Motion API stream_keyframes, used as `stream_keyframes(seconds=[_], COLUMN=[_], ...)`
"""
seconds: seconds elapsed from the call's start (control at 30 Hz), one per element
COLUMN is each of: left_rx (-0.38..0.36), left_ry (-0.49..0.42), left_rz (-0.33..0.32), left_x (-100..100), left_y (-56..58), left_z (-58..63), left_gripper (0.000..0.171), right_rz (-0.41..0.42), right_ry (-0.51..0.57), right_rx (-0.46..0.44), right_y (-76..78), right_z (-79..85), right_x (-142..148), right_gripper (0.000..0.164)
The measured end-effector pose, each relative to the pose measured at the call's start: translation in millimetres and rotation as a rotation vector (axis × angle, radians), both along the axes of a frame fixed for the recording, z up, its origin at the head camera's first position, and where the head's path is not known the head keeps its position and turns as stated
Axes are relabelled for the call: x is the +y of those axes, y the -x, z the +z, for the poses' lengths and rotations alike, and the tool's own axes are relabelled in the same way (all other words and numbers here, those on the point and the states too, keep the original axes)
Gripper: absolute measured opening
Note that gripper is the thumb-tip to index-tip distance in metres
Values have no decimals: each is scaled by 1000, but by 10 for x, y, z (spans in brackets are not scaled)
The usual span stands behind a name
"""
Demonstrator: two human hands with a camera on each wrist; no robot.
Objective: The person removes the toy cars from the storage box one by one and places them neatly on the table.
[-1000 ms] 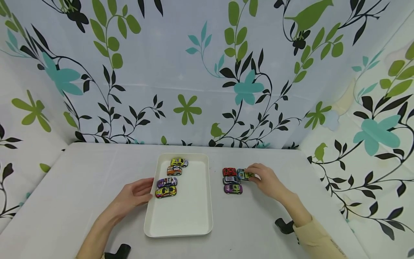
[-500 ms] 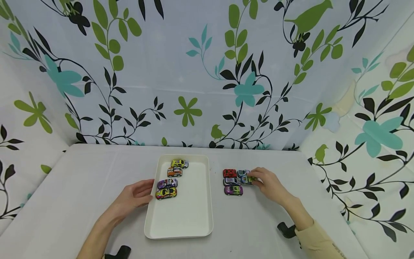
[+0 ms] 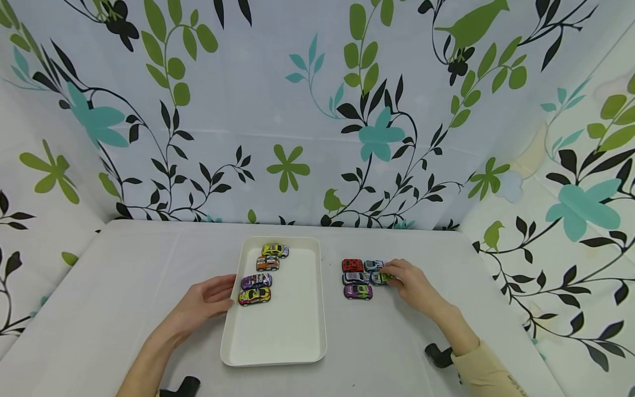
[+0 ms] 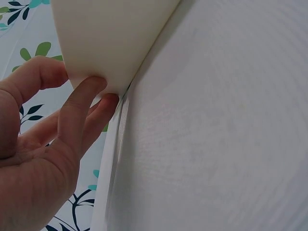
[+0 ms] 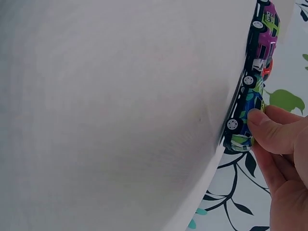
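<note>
Facing leafy cloth (image 3: 238, 99), the right grip (image 3: 412, 281) pinches 1 car (image 5: 244, 108) at the white table (image 3: 372, 342), relaxed left fingers (image 4: 72, 113) touching a tray (image 3: 292, 331).

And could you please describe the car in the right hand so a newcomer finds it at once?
Right of the white tray stands a group of five toy cars. In its right column, the blue and green car nearer the person is the only one pinched by the right hand.

No txt/nos. legible; marks (image 5: 268, 17) on purple car (image 5: 266, 40) too sm.
</note>
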State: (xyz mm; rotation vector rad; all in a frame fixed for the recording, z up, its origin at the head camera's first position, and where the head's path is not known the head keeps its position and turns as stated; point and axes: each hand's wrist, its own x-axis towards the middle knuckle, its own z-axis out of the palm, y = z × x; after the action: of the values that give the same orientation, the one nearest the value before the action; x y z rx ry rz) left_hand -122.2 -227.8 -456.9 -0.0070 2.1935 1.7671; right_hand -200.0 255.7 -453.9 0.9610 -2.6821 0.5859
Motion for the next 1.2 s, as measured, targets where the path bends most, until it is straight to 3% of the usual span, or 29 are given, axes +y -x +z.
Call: stream_keyframes(seconds=[0.4,1.2], left_rx=[-2,20], left_ry=[4,-26], left_rz=[8,-8], left_x=[-2,-9], left_y=[-14,-9], left_z=[-12,2], left_gripper=[67,65], right_rz=[22,-17], right_ry=[1,-16], right_rx=[43,9], right_y=[4,1], right_z=[-63,-44], right_x=[4,-31], right_gripper=[36,29])
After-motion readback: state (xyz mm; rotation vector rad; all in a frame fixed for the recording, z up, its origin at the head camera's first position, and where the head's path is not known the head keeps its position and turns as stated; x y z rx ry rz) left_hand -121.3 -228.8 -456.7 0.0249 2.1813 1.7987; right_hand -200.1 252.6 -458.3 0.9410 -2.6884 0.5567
